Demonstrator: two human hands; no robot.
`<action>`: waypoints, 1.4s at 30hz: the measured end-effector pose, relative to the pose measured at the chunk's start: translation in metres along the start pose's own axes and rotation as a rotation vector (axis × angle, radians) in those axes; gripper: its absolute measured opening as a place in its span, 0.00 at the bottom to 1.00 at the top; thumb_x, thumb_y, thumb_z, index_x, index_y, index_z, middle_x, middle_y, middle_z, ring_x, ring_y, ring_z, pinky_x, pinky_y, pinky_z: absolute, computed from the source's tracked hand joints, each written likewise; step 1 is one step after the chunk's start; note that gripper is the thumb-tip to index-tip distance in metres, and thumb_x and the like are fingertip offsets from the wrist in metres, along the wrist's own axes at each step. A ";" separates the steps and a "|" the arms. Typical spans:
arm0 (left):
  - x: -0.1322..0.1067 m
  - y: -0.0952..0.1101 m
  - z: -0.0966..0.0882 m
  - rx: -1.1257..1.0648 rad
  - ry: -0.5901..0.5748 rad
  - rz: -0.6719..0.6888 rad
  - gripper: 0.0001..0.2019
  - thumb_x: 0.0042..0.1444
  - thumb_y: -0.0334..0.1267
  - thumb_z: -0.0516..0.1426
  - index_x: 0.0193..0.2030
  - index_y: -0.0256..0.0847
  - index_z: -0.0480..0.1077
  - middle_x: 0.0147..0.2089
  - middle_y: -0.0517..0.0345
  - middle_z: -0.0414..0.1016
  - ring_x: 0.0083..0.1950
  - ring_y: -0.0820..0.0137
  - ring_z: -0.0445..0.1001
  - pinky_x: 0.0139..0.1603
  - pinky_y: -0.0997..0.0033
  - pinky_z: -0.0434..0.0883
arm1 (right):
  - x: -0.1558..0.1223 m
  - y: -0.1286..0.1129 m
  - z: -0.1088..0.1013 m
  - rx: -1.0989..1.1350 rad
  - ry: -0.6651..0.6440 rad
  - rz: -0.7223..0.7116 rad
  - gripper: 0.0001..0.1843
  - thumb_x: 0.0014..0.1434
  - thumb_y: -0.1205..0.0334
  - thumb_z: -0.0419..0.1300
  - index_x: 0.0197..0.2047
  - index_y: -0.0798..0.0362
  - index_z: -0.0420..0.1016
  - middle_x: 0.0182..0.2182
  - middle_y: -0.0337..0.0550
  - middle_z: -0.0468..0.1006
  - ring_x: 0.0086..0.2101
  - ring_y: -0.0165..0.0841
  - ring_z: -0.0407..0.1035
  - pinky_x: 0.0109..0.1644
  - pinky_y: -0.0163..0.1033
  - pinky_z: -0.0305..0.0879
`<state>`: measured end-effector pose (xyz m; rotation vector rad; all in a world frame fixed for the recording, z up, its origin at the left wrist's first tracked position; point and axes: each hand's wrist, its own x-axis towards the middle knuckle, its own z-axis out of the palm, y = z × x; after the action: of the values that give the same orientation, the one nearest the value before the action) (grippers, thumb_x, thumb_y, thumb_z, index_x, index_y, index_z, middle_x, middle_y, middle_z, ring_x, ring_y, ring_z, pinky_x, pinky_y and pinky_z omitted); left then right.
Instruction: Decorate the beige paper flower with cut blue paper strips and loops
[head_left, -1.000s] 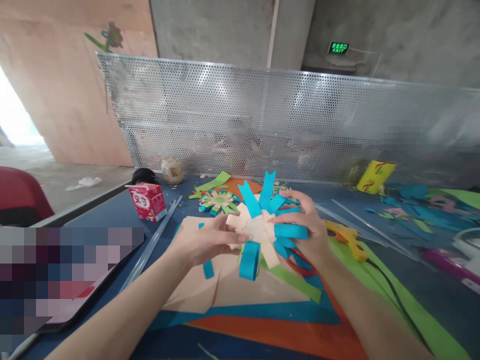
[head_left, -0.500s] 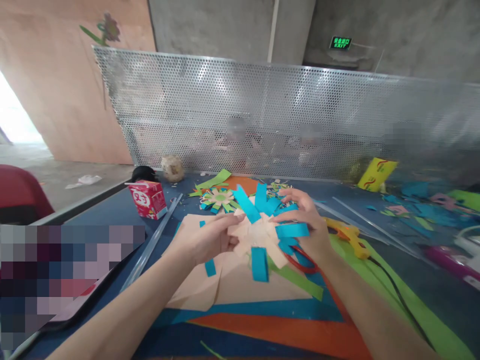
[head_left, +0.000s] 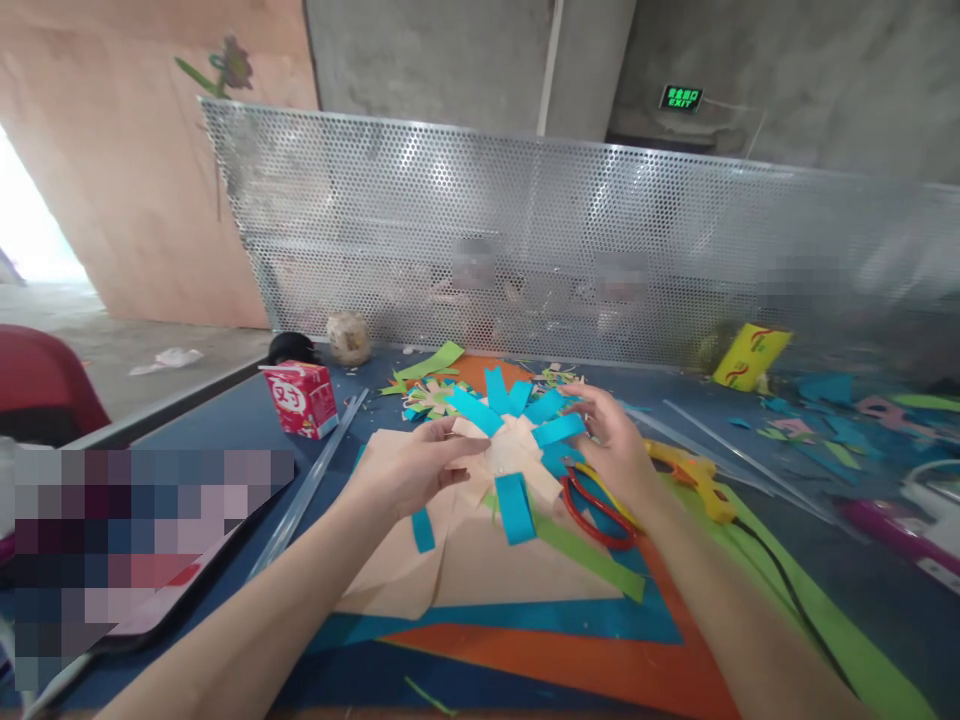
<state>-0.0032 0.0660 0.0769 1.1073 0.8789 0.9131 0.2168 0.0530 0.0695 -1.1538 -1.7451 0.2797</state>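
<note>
A paper flower (head_left: 517, 450) with a pale middle and folded blue petals lies above pale paper sheets (head_left: 480, 565). My left hand (head_left: 420, 465) pinches the flower's left edge between thumb and fingers. At the flower's right side is my right hand (head_left: 611, 440), its fingers bent and apart beside the blue petals; whether a fingertip touches one is hard to see. Red-handled scissors (head_left: 600, 515) lie under the right wrist, partly covered. A green paper strip (head_left: 592, 555) runs out from below the flower. One blue strip (head_left: 422, 530) rests on the pale paper.
A yellow glue gun (head_left: 697, 480) with a black cord lies right of my right hand. A red drink carton (head_left: 301, 400) stands at left by clear plastic sticks (head_left: 315, 475). Paper scraps (head_left: 435, 395) lie behind the flower; a perforated metal screen (head_left: 420, 210) borders the table.
The flower has shifted slightly left and turned, its blue petals now fanning at the top. My right hand's fingers have drawn back from its middle. More of the scissors shows.
</note>
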 end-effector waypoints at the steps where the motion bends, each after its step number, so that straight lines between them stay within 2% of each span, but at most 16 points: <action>1: 0.001 0.000 -0.001 -0.016 0.011 0.021 0.11 0.38 0.36 0.64 0.26 0.37 0.66 0.27 0.62 0.66 0.27 0.80 0.65 0.24 0.82 0.62 | 0.002 0.000 -0.002 -0.124 -0.019 0.068 0.17 0.53 0.65 0.49 0.47 0.52 0.60 0.46 0.46 0.67 0.41 0.31 0.66 0.40 0.36 0.65; 4: 0.005 0.000 -0.005 -0.084 0.054 0.103 0.10 0.38 0.35 0.63 0.24 0.37 0.66 0.25 0.61 0.66 0.25 0.80 0.65 0.23 0.82 0.62 | 0.000 -0.001 -0.009 -0.428 -0.106 0.219 0.10 0.55 0.60 0.48 0.37 0.54 0.66 0.38 0.47 0.72 0.37 0.33 0.68 0.39 0.38 0.64; 7: 0.011 -0.001 -0.011 -0.150 0.137 0.186 0.09 0.38 0.34 0.63 0.24 0.36 0.65 0.23 0.61 0.66 0.24 0.79 0.66 0.24 0.81 0.64 | -0.012 0.000 -0.014 -0.609 -0.248 0.309 0.07 0.49 0.59 0.56 0.28 0.54 0.68 0.29 0.49 0.73 0.32 0.40 0.69 0.33 0.41 0.63; 10: 0.017 -0.002 -0.017 -0.190 0.196 0.233 0.10 0.38 0.34 0.63 0.26 0.36 0.66 0.24 0.61 0.67 0.26 0.78 0.67 0.25 0.80 0.66 | -0.028 0.003 -0.013 -0.789 -0.391 0.405 0.05 0.43 0.63 0.59 0.26 0.56 0.69 0.25 0.52 0.74 0.28 0.45 0.70 0.27 0.41 0.60; 13: 0.020 -0.002 -0.019 -0.225 0.213 0.274 0.10 0.37 0.34 0.63 0.25 0.36 0.66 0.25 0.61 0.68 0.27 0.77 0.68 0.26 0.79 0.66 | -0.035 0.005 -0.009 -0.877 -0.455 0.446 0.03 0.44 0.68 0.56 0.26 0.57 0.69 0.25 0.53 0.73 0.26 0.44 0.70 0.24 0.39 0.58; 17: 0.019 0.001 -0.018 -0.272 0.206 0.336 0.10 0.37 0.34 0.64 0.25 0.36 0.67 0.24 0.62 0.68 0.26 0.77 0.68 0.25 0.79 0.66 | -0.030 0.006 -0.008 -0.940 -0.478 0.476 0.06 0.41 0.70 0.55 0.27 0.56 0.68 0.25 0.49 0.73 0.24 0.40 0.69 0.22 0.36 0.56; 21: 0.014 0.009 -0.017 -0.345 0.192 0.418 0.08 0.38 0.33 0.63 0.24 0.36 0.66 0.23 0.61 0.69 0.26 0.76 0.69 0.27 0.76 0.67 | -0.023 0.008 -0.011 -0.996 -0.366 0.484 0.12 0.44 0.67 0.53 0.36 0.60 0.65 0.35 0.58 0.71 0.32 0.43 0.70 0.28 0.39 0.59; 24: 0.013 0.013 -0.019 -0.385 0.145 0.480 0.07 0.39 0.32 0.62 0.24 0.36 0.67 0.24 0.60 0.70 0.27 0.75 0.70 0.29 0.74 0.69 | -0.016 0.004 -0.017 -0.926 -0.224 0.506 0.13 0.49 0.61 0.50 0.38 0.58 0.61 0.37 0.58 0.69 0.35 0.43 0.69 0.31 0.40 0.60; 27: 0.012 0.016 -0.022 -0.389 0.117 0.529 0.07 0.41 0.32 0.62 0.25 0.36 0.67 0.23 0.61 0.70 0.27 0.75 0.70 0.29 0.74 0.69 | -0.007 -0.006 -0.023 -0.638 -0.097 0.498 0.13 0.51 0.54 0.50 0.37 0.54 0.58 0.32 0.49 0.70 0.33 0.39 0.68 0.32 0.40 0.62; 30: 0.012 0.018 -0.026 -0.394 0.108 0.572 0.06 0.42 0.31 0.61 0.25 0.37 0.66 0.22 0.63 0.69 0.25 0.77 0.69 0.27 0.77 0.68 | -0.003 -0.019 -0.024 -0.319 -0.139 0.381 0.16 0.52 0.48 0.48 0.36 0.51 0.57 0.29 0.43 0.70 0.30 0.36 0.68 0.31 0.39 0.63; 32: 0.012 0.020 -0.029 -0.401 0.109 0.599 0.06 0.43 0.31 0.61 0.24 0.37 0.66 0.21 0.64 0.69 0.25 0.78 0.69 0.27 0.77 0.67 | -0.007 -0.025 -0.022 -0.200 -0.165 0.256 0.17 0.50 0.47 0.52 0.37 0.50 0.57 0.30 0.41 0.70 0.30 0.34 0.67 0.32 0.37 0.64; 35: 0.013 0.022 -0.032 -0.409 0.114 0.631 0.07 0.42 0.31 0.61 0.24 0.38 0.65 0.20 0.65 0.67 0.23 0.79 0.67 0.26 0.77 0.67 | -0.021 -0.026 -0.018 -0.204 -0.172 0.157 0.20 0.47 0.49 0.56 0.40 0.49 0.58 0.36 0.43 0.70 0.38 0.37 0.67 0.35 0.37 0.66; 38: 0.015 0.023 -0.034 -0.389 0.142 0.659 0.07 0.42 0.32 0.61 0.24 0.38 0.65 0.22 0.64 0.69 0.23 0.78 0.68 0.27 0.75 0.67 | -0.033 -0.027 -0.016 -0.265 -0.257 0.157 0.20 0.47 0.51 0.57 0.43 0.48 0.58 0.43 0.47 0.69 0.45 0.41 0.65 0.36 0.38 0.66; 42: 0.017 0.023 -0.034 -0.372 0.185 0.697 0.06 0.42 0.31 0.61 0.24 0.38 0.65 0.21 0.64 0.68 0.25 0.76 0.69 0.27 0.75 0.67 | -0.038 -0.031 -0.015 -0.361 -0.236 0.189 0.20 0.47 0.51 0.56 0.41 0.49 0.58 0.41 0.47 0.70 0.44 0.42 0.66 0.37 0.40 0.66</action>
<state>-0.0323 0.0974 0.0897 1.0174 0.4256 1.7006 0.2136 0.0021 0.0734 -1.6056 -1.9467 0.2260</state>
